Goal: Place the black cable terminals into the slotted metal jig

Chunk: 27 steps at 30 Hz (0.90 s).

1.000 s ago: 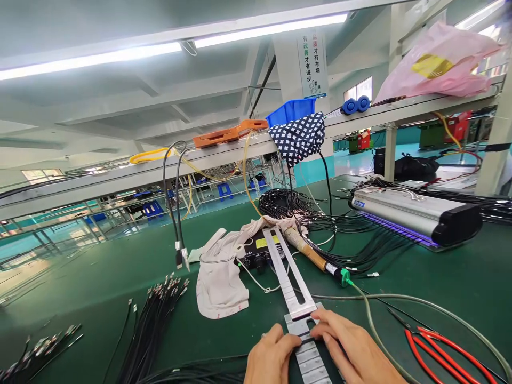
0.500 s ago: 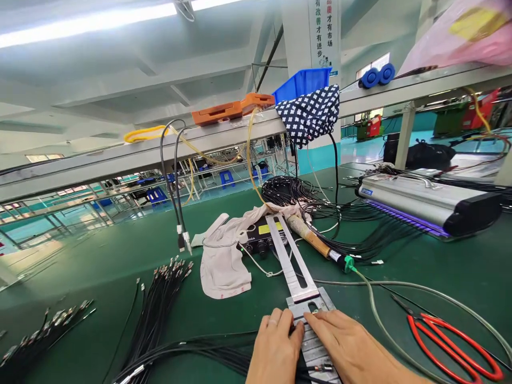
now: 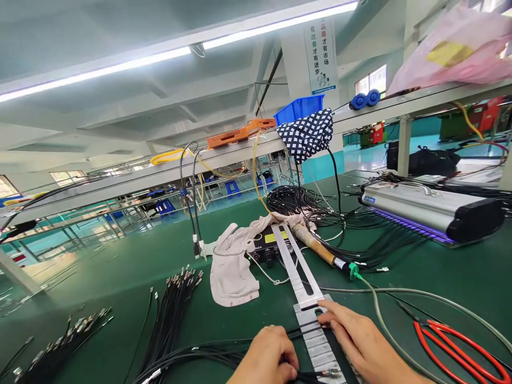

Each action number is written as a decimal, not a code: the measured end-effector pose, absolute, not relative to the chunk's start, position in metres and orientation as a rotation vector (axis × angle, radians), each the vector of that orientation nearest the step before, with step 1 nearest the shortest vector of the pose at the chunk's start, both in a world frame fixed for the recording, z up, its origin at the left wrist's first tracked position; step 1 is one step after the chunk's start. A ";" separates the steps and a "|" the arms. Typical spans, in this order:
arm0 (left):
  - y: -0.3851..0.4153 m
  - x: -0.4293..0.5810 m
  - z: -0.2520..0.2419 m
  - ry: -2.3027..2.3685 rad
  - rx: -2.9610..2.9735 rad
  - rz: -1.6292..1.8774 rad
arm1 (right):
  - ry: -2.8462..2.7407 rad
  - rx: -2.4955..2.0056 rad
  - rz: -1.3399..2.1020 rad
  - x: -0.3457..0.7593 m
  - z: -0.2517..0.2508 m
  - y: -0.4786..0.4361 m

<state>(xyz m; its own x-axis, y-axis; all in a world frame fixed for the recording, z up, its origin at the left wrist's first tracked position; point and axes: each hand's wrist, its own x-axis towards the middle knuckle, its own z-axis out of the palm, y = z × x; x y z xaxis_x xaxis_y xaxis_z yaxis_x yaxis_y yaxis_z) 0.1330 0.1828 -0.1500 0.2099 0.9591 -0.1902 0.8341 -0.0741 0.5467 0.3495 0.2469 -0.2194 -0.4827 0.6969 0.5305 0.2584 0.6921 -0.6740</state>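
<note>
A slotted metal fixture (image 3: pixel 319 344) lies on the green bench in front of me, with grooves across its near part. Black cables (image 3: pixel 224 345) run in from the left and pass under my left hand (image 3: pixel 267 353), whose curled fingers close on them left of the fixture. Cable ends with metal connectors (image 3: pixel 331 373) stick out over the near end of the fixture. My right hand (image 3: pixel 358 337) rests at the fixture's right edge, its fingertips together on the end of a black cable (image 3: pixel 308 325) lying across the plate. That cable tip is hidden under the fingers.
Bundled cables (image 3: pixel 168 314) lie left. Beyond the fixture are a white cloth (image 3: pixel 232 272), a black control box (image 3: pixel 260 255) and a wooden-handled soldering iron (image 3: pixel 320 249). Red-handled scissors (image 3: pixel 460 346) lie right, near a silver lamp unit (image 3: pixel 416 205). Two cables (image 3: pixel 191 213) hang from the shelf.
My left hand has drawn back left from the upper part of the fixture toward the cables. My right hand's fingers have shifted to the fixture's right edge. The view has tilted upward.
</note>
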 end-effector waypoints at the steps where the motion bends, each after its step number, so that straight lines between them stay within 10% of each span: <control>1: 0.183 0.133 -0.150 1.659 1.928 0.315 | -2.026 -0.772 0.739 0.350 -0.218 0.248; 27: 0.199 0.131 -0.176 1.876 2.213 0.432 | -1.614 -0.942 1.059 0.359 -0.212 0.260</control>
<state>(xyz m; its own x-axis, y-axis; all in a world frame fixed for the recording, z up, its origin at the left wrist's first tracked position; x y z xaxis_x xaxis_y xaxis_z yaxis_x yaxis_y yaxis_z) 0.1306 0.1987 -0.1759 0.1476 0.9852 0.0875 0.9241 -0.1689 0.3428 0.3592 0.2596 -0.2117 -0.2487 0.9224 0.2954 0.0963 0.3271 -0.9401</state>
